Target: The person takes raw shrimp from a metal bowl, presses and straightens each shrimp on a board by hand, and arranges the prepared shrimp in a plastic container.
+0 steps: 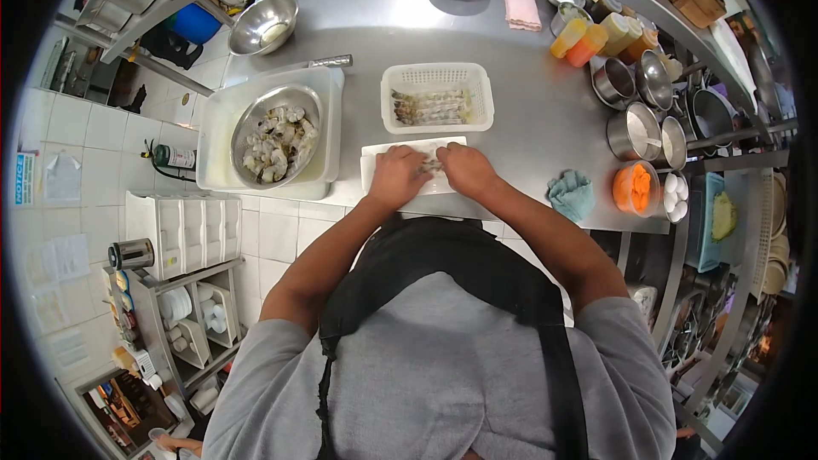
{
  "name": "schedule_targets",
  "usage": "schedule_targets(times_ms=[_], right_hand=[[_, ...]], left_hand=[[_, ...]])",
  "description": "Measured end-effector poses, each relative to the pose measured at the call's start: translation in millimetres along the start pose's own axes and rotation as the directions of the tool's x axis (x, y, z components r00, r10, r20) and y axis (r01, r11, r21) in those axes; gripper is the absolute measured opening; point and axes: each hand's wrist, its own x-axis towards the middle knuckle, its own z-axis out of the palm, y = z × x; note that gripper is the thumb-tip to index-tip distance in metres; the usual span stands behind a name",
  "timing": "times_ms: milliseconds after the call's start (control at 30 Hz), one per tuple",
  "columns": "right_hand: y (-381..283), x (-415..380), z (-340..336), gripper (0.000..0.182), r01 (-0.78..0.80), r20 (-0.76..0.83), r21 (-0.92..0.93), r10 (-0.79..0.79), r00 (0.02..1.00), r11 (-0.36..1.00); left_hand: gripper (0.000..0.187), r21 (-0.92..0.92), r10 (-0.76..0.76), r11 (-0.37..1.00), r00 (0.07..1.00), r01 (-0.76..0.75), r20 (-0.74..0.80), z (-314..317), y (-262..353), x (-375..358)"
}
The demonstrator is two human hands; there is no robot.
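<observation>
- Nearest the head camera are your grey shirt (460,366) and black apron (460,247), with both your bare forearms reaching forward over the steel table (524,136).
- Your left hand (399,175) is low over the white board (372,167), its fingers bent and close together, tips turned inward.
- Your right hand (466,170) faces it, fingers curled down; whether either hand truly pinches, you cannot tell from this height.
- Between your two sets of fingertips lies a greyish shrimp (433,166), partly hidden, on the board and seemingly touched from both sides.
- Just beyond your fingers, a white basket (486,102) holds a row of straightened shrimps (439,108).
- Left of your left hand, a steel bowl (242,129) of loose shrimps (281,145) sits in a plastic tub (333,140).
</observation>
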Motion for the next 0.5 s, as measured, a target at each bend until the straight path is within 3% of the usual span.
schedule_targets(times_ms=[100, 200, 300, 500], right_hand=[[-8, -11, -15, 0.022, -0.042, -0.055, 0.122, 0.049, 0.997, 0.992], [-9, -7, -7, 0.026, 0.119, -0.235, 0.078, -0.098, 0.967, 0.99], [-18, 0, -5, 0.029, 0.135, -0.163, 0.037, -0.127, 0.978, 0.99], [-22, 4, 3, 0.032, 0.114, -0.141, 0.035, -0.108, 0.984, 0.993]], left_hand=[[0.032, 0.049, -0.079, 0.995, 0.995, 0.082, -0.064, -14, -11, -19], [0.028, 0.064, -0.128, 0.99, 0.991, 0.126, 0.032, -16, -21, -18], [0.023, -0.035, -0.165, 0.986, 0.986, 0.164, -0.03, -10, -24, -14], [0.022, -0.111, -0.072, 0.992, 0.994, 0.063, -0.076, -11, -36, -22]])
